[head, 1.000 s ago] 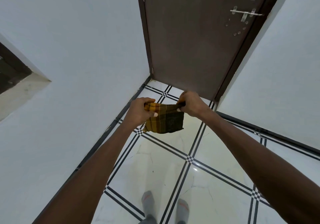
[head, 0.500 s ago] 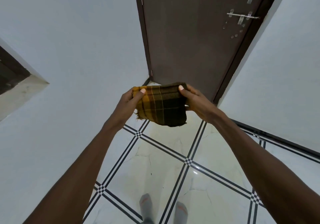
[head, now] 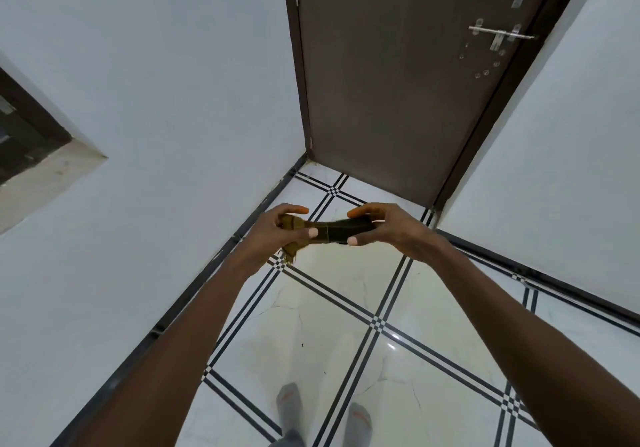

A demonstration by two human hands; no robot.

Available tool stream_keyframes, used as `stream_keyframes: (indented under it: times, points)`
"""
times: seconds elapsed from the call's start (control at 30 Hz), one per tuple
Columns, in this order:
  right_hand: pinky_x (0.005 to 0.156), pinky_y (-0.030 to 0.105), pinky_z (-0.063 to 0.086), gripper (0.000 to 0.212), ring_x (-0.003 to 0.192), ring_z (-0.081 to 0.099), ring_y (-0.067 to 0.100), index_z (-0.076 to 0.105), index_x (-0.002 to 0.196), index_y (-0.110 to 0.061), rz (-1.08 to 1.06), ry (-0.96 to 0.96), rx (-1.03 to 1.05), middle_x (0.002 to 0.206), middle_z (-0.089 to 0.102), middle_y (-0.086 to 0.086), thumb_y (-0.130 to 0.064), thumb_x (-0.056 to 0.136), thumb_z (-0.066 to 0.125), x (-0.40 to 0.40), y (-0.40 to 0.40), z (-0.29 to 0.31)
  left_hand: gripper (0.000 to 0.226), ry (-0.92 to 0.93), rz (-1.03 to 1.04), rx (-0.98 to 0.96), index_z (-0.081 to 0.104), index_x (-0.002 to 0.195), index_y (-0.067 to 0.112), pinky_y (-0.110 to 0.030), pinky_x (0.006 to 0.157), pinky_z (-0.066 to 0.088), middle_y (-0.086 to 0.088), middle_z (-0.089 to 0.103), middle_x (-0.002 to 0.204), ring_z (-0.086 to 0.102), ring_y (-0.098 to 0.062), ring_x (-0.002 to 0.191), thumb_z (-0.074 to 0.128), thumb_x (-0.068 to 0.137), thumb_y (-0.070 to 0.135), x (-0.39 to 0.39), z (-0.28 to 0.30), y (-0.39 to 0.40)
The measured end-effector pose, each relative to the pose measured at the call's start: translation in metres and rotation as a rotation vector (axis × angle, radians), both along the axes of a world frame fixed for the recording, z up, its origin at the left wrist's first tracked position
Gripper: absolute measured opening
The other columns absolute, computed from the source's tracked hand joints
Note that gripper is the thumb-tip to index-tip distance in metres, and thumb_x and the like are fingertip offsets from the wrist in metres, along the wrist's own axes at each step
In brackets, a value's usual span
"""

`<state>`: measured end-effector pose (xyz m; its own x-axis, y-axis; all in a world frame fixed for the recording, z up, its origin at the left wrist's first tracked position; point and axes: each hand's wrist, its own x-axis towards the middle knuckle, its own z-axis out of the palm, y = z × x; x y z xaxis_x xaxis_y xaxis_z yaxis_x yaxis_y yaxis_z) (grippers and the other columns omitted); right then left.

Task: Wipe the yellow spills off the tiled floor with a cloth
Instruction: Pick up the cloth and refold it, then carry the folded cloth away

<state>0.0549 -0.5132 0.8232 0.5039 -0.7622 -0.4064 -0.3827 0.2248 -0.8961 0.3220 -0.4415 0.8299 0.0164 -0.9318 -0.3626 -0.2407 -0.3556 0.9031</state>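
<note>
Cloth (head: 332, 232) bunched narrow, pattern hard to read; possibly folded. Glossy white tiled floor (head: 346, 325) with black lines, pale walls, brown door (head: 398, 83) ahead, socked feet at bottom edge. Left hand (head: 277, 230) and right hand (head: 388, 227) grip the cloth's opposite ends, above the floor.

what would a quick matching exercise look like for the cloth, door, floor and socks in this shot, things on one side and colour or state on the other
Things:
1. cloth
2. door
3. floor
4. socks

States:
A. grey with orange toes
B. pale tiles crossed by dark stripes
C. brown, fitted with a metal latch
D. bunched up, gripped at each end by the left hand and right hand

Pairs: 1-D, 2-C, 3-B, 4-A
</note>
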Motion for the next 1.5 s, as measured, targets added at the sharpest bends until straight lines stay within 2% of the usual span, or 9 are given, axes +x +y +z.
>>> stream_keyframes:
  times: [0.13, 0.27, 0.33, 0.47, 0.57, 0.7, 0.87, 1.17, 1.5]
  points:
    - [0.088, 0.024, 0.055, 0.043, 0.109, 0.067, 0.016, 0.074, 0.116, -0.017, 0.079, 0.276, -0.388, 0.110, 0.072, -0.004, -0.015, 0.077, 0.090, 0.006, -0.009, 0.032, 0.042, -0.238, -0.120, -0.191, 0.073, 0.119, 0.016, -0.014, 0.079, 0.055, 0.008, 0.074, 0.103, 0.070, 0.004, 0.092, 0.088, 0.080, 0.017, -0.007, 0.020, -0.014]
    - [0.073, 0.014, 0.047, 0.023, 0.101, 0.065, 0.016, 0.078, 0.105, -0.010, -0.066, 0.300, -0.620, 0.104, 0.068, -0.001, -0.017, 0.084, 0.085, 0.008, -0.007, 0.037, 0.029, -0.457, -0.046, -0.299, 0.076, 0.118, 0.018, -0.028, 0.086, 0.056, 0.004, 0.069, 0.108, 0.064, -0.013, 0.104, 0.078, 0.091, 0.028, -0.015, 0.016, -0.018]
    - [0.084, 0.018, 0.047, 0.018, 0.110, 0.058, 0.016, 0.079, 0.099, -0.015, -0.071, 0.276, -0.657, 0.113, 0.063, 0.001, -0.026, 0.086, 0.084, 0.006, -0.004, 0.022, 0.029, -0.543, 0.004, -0.306, 0.078, 0.113, 0.019, -0.036, 0.095, 0.054, -0.003, 0.061, 0.118, 0.056, -0.019, 0.114, 0.076, 0.091, 0.039, -0.014, 0.003, -0.015]
    - [0.113, 0.039, 0.040, 0.018, 0.137, 0.050, 0.016, 0.075, 0.102, -0.029, -0.089, 0.054, -0.364, 0.146, 0.059, -0.001, -0.042, 0.090, 0.079, -0.003, 0.010, -0.015, 0.037, -0.218, 0.104, -0.172, 0.074, 0.107, 0.016, -0.038, 0.099, 0.059, 0.000, 0.057, 0.129, 0.060, -0.023, 0.123, 0.076, 0.089, 0.048, -0.010, -0.019, 0.002]
    - [0.088, 0.030, 0.058, 0.028, 0.114, 0.068, 0.025, 0.068, 0.117, -0.013, -0.103, -0.163, -0.031, 0.117, 0.072, 0.011, -0.032, 0.098, 0.069, -0.002, 0.031, -0.035, 0.027, -0.050, 0.148, -0.016, 0.073, 0.108, 0.012, -0.032, 0.092, 0.061, -0.007, 0.072, 0.107, 0.070, -0.027, 0.108, 0.069, 0.097, 0.037, -0.016, -0.032, 0.019]
    - [0.077, 0.029, 0.061, 0.031, 0.111, 0.070, 0.028, 0.064, 0.121, -0.017, -0.201, -0.190, 0.228, 0.122, 0.070, 0.014, -0.034, 0.097, 0.071, 0.024, 0.055, -0.049, 0.019, 0.061, 0.358, 0.109, 0.069, 0.109, 0.017, -0.036, 0.097, 0.058, -0.006, 0.073, 0.110, 0.070, -0.025, 0.111, 0.062, 0.103, 0.034, -0.010, -0.055, 0.045]
    - [0.082, 0.038, 0.065, 0.023, 0.107, 0.074, 0.026, 0.069, 0.123, -0.017, -0.262, -0.309, 0.361, 0.121, 0.076, 0.011, -0.023, 0.101, 0.067, 0.072, 0.084, -0.060, 0.031, 0.225, 0.583, 0.151, 0.068, 0.120, 0.015, -0.043, 0.108, 0.054, -0.008, 0.071, 0.125, 0.069, -0.021, 0.115, 0.057, 0.104, 0.040, 0.019, -0.066, 0.096]
    - [0.085, 0.039, 0.063, 0.037, 0.124, 0.065, 0.032, 0.057, 0.142, -0.012, -0.035, -0.261, 0.358, 0.135, 0.068, 0.013, -0.019, 0.106, 0.058, 0.217, 0.182, -0.052, 0.051, 0.503, 0.864, 0.037, 0.070, 0.119, 0.013, -0.035, 0.091, 0.060, -0.008, 0.079, 0.117, 0.075, -0.025, 0.111, 0.045, 0.104, 0.055, 0.115, -0.054, 0.256]
    - [0.108, 0.047, 0.055, 0.033, 0.122, 0.068, 0.028, 0.062, 0.138, -0.011, 0.373, -0.273, 0.357, 0.132, 0.071, 0.012, -0.018, 0.106, 0.059, 0.406, 0.468, -0.009, 0.048, 0.612, 1.380, -0.227, 0.067, 0.121, 0.012, -0.037, 0.093, 0.058, -0.009, 0.075, 0.118, 0.072, -0.026, 0.110, 0.043, 0.106, 0.051, 0.210, -0.021, 0.600]
